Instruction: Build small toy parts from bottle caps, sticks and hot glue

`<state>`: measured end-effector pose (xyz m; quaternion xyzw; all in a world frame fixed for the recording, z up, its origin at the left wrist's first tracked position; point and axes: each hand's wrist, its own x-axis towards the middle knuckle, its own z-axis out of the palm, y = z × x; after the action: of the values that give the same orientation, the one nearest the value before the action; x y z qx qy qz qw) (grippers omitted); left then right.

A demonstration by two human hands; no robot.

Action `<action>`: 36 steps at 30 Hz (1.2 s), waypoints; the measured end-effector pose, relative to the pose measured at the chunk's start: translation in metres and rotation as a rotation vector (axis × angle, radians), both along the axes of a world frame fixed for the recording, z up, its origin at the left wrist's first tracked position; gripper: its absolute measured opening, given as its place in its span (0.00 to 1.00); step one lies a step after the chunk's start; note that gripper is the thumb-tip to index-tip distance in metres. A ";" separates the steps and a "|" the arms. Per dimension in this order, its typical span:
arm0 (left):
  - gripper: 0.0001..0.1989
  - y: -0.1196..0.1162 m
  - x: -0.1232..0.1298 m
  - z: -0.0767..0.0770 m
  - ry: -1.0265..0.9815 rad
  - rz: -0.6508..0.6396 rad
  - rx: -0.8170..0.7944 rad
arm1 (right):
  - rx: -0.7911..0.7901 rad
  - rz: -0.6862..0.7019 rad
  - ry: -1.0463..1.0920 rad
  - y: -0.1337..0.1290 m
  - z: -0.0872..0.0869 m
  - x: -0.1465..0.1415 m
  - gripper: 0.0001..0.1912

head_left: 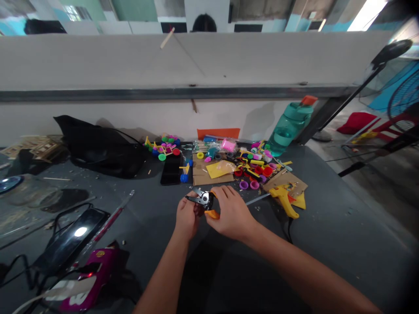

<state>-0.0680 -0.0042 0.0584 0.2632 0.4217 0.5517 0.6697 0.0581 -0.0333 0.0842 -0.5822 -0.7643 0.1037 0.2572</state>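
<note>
My right hand is closed round the orange handles of a pair of cutting pliers. The jaws point left, toward my left hand, whose fingers are curled close beneath them. Whatever the left fingers pinch is too small and too hidden to name. Both hands are above the dark table, in front of a piece of cardboard with a yellow sheet on it. A yellow glue gun lies to the right of my right hand.
Colourful small plastic parts are heaped at the back, near a teal bottle. A phone and a black bag lie left of them. At front left are a purple power strip and cables. A low partition stands behind.
</note>
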 end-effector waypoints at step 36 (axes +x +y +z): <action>0.19 0.001 -0.004 -0.006 -0.040 0.010 0.071 | 0.036 0.033 -0.060 0.004 0.001 0.000 0.24</action>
<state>-0.0722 -0.0028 0.0524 0.2737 0.3895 0.5749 0.6654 0.0581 -0.0297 0.0857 -0.5675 -0.7830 0.0769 0.2428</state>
